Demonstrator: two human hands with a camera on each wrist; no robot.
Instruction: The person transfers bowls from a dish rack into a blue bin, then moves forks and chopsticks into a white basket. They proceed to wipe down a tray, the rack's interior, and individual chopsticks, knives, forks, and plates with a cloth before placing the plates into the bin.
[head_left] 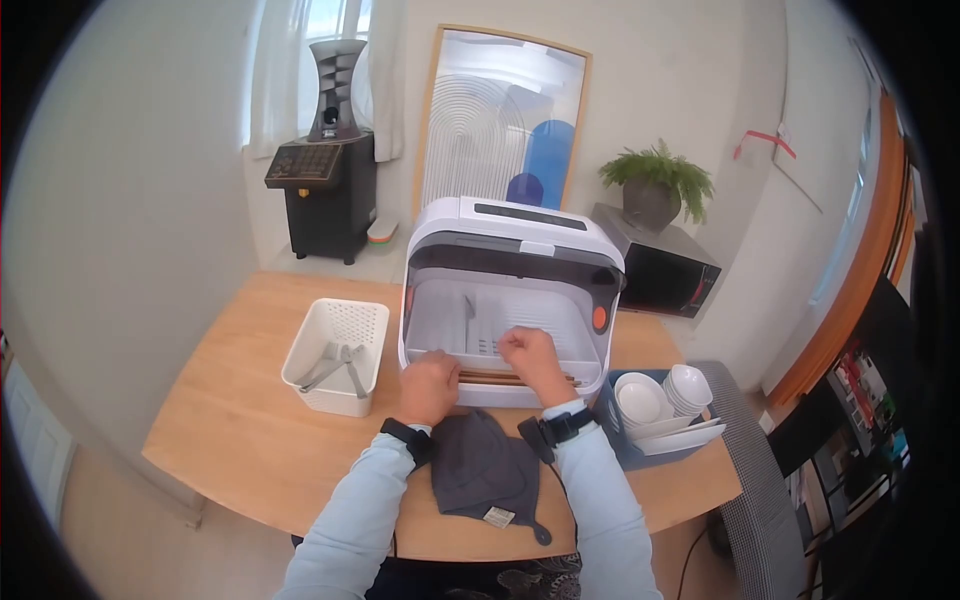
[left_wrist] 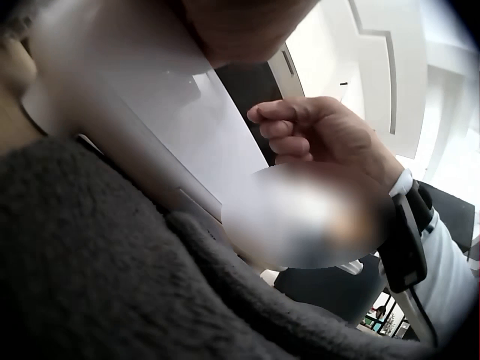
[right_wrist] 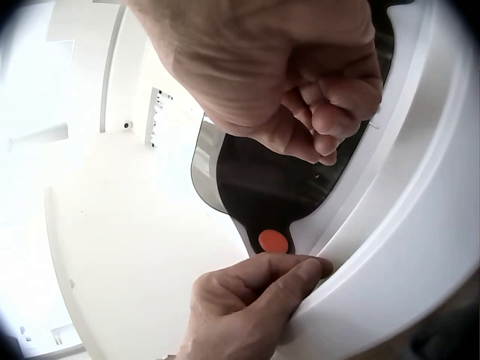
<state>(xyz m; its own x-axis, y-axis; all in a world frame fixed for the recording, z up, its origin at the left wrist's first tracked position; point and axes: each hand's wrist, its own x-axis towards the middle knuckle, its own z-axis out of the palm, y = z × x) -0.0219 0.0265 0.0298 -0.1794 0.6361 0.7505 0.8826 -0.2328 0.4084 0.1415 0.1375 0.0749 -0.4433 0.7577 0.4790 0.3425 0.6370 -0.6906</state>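
Observation:
A white storage box (head_left: 505, 225) with its dark see-through lid (head_left: 600, 270) raised stands in the middle of the table. Brown chopsticks (head_left: 490, 378) lie along its front compartment. At their left end, my left hand (head_left: 430, 388) has thumb and index finger pinched together; a dark bit shows at these fingertips in the right wrist view, beside the rim (right_wrist: 360, 247). Over the front compartment is my right hand (head_left: 532, 358), its fingers curled with nothing showing in them. Below the hands, a dark grey cloth (head_left: 485, 465) with a loop lies before the box.
To the left stands a white basket (head_left: 360, 325) holding metal cutlery (head_left: 335, 365). A blue bin (head_left: 650, 455) with white bowls (head_left: 688, 385) and plates sits at the right table edge. Behind are a black machine (head_left: 330, 205), a microwave (head_left: 655, 265) and a potted fern (head_left: 655, 185).

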